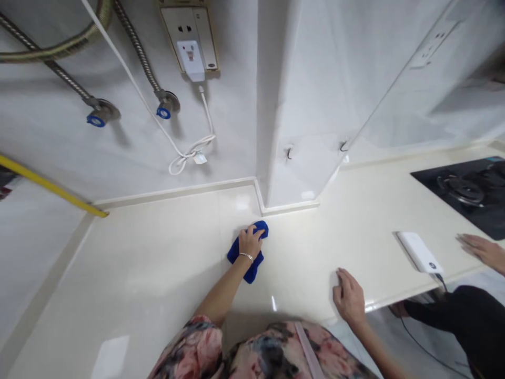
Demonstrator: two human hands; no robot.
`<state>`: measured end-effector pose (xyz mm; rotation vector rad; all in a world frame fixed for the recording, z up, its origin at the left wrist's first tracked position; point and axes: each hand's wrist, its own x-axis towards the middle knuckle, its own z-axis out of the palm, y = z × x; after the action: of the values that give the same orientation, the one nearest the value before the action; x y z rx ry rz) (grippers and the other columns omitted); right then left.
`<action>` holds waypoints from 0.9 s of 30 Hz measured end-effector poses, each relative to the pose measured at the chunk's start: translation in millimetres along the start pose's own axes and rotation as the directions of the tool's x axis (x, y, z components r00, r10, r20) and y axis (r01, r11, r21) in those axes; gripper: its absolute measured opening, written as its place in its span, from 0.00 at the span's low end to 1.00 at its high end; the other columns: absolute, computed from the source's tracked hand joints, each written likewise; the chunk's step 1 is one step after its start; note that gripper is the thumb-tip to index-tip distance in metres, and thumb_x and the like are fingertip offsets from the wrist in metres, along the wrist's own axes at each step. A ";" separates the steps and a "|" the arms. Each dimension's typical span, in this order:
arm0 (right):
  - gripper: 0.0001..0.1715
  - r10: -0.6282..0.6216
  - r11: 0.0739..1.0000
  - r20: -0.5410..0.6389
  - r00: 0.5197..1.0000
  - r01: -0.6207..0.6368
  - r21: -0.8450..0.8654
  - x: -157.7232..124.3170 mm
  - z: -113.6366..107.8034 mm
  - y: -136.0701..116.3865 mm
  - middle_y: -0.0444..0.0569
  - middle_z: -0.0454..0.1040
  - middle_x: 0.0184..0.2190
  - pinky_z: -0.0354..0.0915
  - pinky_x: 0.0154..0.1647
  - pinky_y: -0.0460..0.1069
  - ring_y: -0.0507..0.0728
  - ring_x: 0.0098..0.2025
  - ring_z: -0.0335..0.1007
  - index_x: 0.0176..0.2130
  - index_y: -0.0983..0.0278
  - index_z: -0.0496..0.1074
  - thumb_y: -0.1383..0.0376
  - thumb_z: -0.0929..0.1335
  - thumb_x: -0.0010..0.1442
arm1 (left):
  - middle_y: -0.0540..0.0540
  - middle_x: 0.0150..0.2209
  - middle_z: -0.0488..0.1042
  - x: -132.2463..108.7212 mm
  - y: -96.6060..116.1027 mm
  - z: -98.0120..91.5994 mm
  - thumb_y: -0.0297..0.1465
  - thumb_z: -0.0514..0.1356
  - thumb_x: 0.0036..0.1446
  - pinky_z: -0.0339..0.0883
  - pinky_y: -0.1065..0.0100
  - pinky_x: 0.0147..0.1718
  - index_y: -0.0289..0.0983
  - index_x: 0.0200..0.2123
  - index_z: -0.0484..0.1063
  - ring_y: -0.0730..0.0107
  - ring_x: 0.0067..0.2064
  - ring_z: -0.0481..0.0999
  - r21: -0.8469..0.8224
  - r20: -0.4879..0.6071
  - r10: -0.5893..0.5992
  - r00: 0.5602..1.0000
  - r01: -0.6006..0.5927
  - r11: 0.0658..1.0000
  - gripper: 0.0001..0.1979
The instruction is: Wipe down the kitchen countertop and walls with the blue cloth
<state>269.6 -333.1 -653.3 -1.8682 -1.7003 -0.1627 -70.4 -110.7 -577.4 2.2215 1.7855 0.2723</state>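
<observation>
Bunched under my left hand [250, 243] is a blue cloth [252, 271], pressed on the cream countertop [158, 263] close to the wall corner. The fingers curl over the cloth's upper part, and its lower end spreads out below the wrist. A thin bracelet [246, 256] circles that wrist. My right hand [349, 297] rests near the counter's front edge with nothing visible in it. Its fingers are loosely bent and partly apart, the index finger stretched forward.
A white power bank [420, 252] with a dark cable lies on the right, beside another person's hand [481, 251]. Beyond is a black gas hob [469, 189]. A wall column [292, 173] juts out ahead. Water valves [101, 115], a plugged socket [191, 39] and a yellow pipe [55, 187] are at left.
</observation>
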 end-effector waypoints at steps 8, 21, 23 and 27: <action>0.27 0.010 1.000 -0.022 1.000 -0.010 0.012 -1.9 3.3 3.8 0.59 0.72 0.59 0.66 0.64 0.64 0.65 0.62 0.67 0.60 0.64 0.67 0.68 0.62 0.62 | 0.47 0.60 0.70 -117.2 29.5 14.3 0.31 0.61 0.62 0.64 0.51 0.58 0.56 0.54 0.80 0.52 0.56 0.66 -0.095 0.123 0.210 0.970 -0.199 0.975 0.20; 0.27 0.016 1.000 -0.009 1.000 -0.016 -0.010 -0.6 -0.7 1.7 0.59 0.71 0.60 0.66 0.64 0.63 0.64 0.63 0.66 0.60 0.65 0.67 0.68 0.62 0.62 | 0.44 0.58 0.69 -51.5 -6.3 -8.4 0.30 0.60 0.63 0.66 0.57 0.58 0.54 0.54 0.81 0.56 0.56 0.68 -0.024 0.042 -0.037 0.998 0.038 0.999 0.19; 0.27 0.021 1.000 0.003 1.000 -0.021 -0.007 -1.2 -1.2 1.7 0.59 0.71 0.60 0.66 0.64 0.63 0.64 0.63 0.66 0.60 0.65 0.67 0.69 0.62 0.63 | 0.43 0.58 0.69 -27.1 -17.6 -13.0 0.31 0.59 0.64 0.66 0.56 0.57 0.52 0.54 0.81 0.56 0.56 0.69 -0.003 0.009 -0.061 0.998 0.061 0.998 0.19; 0.28 0.035 0.999 0.018 0.999 -0.035 0.005 -2.4 -2.4 1.1 0.59 0.71 0.61 0.67 0.64 0.64 0.64 0.64 0.66 0.61 0.64 0.67 0.68 0.63 0.63 | 0.39 0.59 0.67 25.3 -36.5 -20.7 0.32 0.58 0.65 0.65 0.55 0.58 0.49 0.56 0.80 0.53 0.56 0.69 0.020 -0.074 -0.151 0.986 0.153 0.988 0.19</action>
<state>271.0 -336.3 -652.9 -1.8999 -1.6775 -0.1272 -105.1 -76.8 -570.5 2.1031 1.9955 0.3024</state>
